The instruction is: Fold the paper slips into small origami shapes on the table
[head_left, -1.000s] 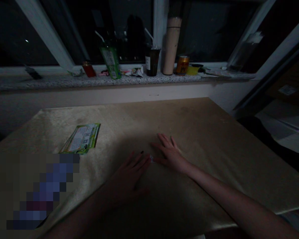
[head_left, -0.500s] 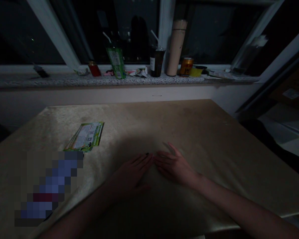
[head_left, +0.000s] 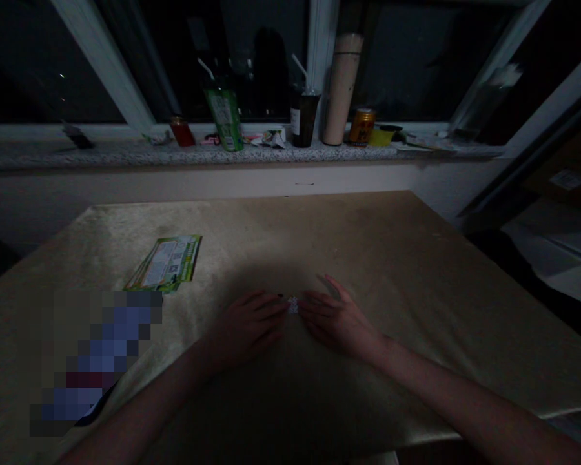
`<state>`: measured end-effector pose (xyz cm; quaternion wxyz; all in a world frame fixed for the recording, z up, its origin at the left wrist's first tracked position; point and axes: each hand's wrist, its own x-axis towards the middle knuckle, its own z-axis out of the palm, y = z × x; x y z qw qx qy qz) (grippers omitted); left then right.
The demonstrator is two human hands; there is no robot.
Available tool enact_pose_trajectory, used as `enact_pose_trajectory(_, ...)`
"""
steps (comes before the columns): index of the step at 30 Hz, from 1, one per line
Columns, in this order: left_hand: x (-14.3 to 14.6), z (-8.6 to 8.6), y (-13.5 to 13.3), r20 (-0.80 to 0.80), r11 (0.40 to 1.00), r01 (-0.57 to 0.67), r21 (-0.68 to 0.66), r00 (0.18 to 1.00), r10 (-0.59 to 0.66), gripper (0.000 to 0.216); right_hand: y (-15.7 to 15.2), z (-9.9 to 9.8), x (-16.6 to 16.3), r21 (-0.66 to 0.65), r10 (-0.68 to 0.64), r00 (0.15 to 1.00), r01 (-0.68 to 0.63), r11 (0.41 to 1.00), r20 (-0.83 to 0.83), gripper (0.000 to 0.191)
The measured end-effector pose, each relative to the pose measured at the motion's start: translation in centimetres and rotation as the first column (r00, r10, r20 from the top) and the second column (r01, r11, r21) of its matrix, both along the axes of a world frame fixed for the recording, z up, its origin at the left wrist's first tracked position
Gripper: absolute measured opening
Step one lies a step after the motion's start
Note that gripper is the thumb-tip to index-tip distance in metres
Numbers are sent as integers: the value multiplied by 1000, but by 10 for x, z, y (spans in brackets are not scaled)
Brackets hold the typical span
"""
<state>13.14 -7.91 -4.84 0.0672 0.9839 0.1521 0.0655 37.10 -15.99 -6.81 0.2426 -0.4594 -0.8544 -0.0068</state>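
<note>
Flat on the tan-covered table (head_left: 368, 252) lies my left hand (head_left: 252, 321), its fingers stretched out to the right. My right hand (head_left: 336, 316) rests opposite it, fingers extended to the left and one digit lifted. Between the two sets of fingertips shows a small whitish speckled patch (head_left: 293, 305), perhaps paper; its kind is too dim to tell. Fingers of both hands touch or nearly touch its sides, and whatever lies under the hands is hidden. A small dark spot (head_left: 280, 295) is by my left fingertips.
Several green printed cards (head_left: 167, 261) lie fanned out at the left, above a pixelated blue object (head_left: 111, 349). Along the stone windowsill (head_left: 266, 155) stand a green cup (head_left: 224, 119), a dark cup with straw (head_left: 304, 119), a pink flask (head_left: 343, 90) and an orange can (head_left: 362, 127).
My left hand has drawn back slightly to the left and its fingers have shifted, so the whitish patch between the hands now shows. My right hand has hardly moved.
</note>
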Motion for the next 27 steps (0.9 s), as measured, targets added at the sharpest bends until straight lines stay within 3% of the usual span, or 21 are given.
enact_pose_trajectory(6,-2,-4,1,5,1000,-7,-9,1000,7,40,0,0,1,-14,75,997,-74,997,27,32)
enact_pose_trajectory(18,-4,2,4,40,999,-12,37,999,11,31,0,-2,2,36,20,995,-24,999,100,29)
enact_pose_trajectory(24,-1,-1,-1,31,997,-28,77,999,26,33,1,2,-3,-11,75,984,-74,997,163,33)
enact_pose_trajectory(27,1,-3,-3,37,995,-20,98,999,16,32,1,2,-6,-25,54,993,-52,998,107,30)
